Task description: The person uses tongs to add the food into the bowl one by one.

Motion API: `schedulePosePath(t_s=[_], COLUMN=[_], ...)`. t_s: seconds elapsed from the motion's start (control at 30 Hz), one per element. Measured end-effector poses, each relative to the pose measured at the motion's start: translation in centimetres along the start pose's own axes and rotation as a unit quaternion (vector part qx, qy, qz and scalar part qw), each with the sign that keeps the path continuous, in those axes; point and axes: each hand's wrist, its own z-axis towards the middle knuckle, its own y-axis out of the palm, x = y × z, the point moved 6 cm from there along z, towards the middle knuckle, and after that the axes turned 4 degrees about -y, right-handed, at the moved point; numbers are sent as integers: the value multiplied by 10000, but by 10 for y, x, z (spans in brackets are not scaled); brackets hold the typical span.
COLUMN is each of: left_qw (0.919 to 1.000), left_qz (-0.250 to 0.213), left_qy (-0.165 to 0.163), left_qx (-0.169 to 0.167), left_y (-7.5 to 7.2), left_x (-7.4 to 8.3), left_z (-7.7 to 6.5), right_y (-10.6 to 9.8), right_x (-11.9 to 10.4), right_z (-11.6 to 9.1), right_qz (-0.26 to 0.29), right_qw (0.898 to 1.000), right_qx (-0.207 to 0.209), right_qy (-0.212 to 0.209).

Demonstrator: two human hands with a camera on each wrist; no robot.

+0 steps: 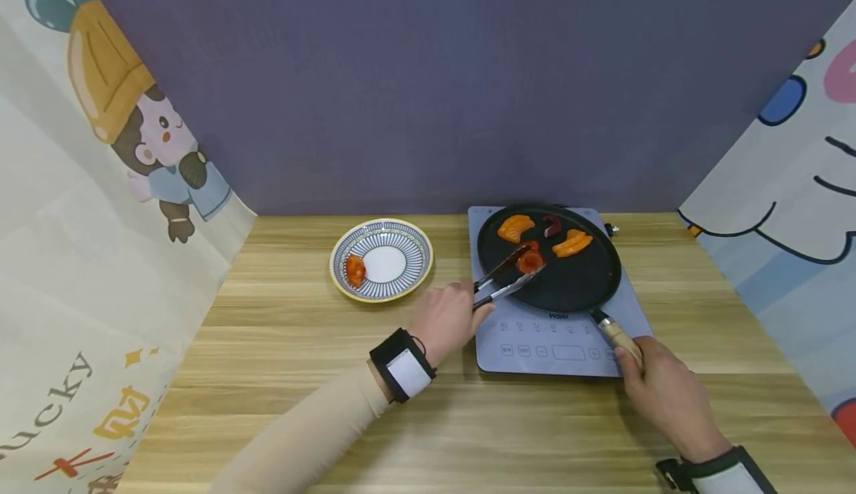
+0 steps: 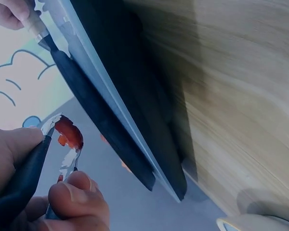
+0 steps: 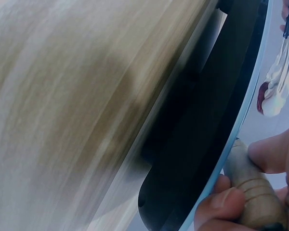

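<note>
Item: my left hand [image 1: 446, 321], fingers curled round a pair of tongs [image 1: 513, 286], black grips, slim metallic arms, pale ragged-looking tips. Between the tips: one glossy red piece of food [image 1: 531, 261], rounded, raised over the pan.

Item: my right hand [image 1: 671, 395], fingers wrapped about the pan handle [image 1: 622, 338], pale turned wood with scored rings, joined to a dark neck.

Item: one frying pan [image 1: 575, 278], round, shallow, matt black, seated on a flat induction cooker [image 1: 521, 360], lavender-grey, smooth, marked Haier. On the pan's far half: an orange fan-shaped piece [image 1: 516, 228], ridged; a dark red curl [image 1: 552, 226]; an orange elongated portion [image 1: 572, 243], grooved, to the right.

Item: one plate [image 1: 419, 256], round, glazed, blue-striped with a yellow rim, left of the cooker. In it, at the left side: a shiny red-orange morsel [image 1: 356, 270].

Support: worktop [image 1: 267, 330], wood-grained, light brown. Behind: slate-purple backing [image 1: 428, 85], fine-textured, flat.
</note>
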Motion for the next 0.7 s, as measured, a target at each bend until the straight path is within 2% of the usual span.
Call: schedulePosePath(t_s=[0.27,0.7], left_qw=[9996,9996], left_qz=[-146,-11], left_qy=[39,233], left_qx=[-225,-153], left_y=[1,4], left_x=[17,34], left_z=[7,16], right_y=[-1,-1], right_x=[0,1], right_z=[0,0], right_qz=[-16,15], right_qw=[9999,10000], right_qx=[-131,-8], right_qy=[109,-24])
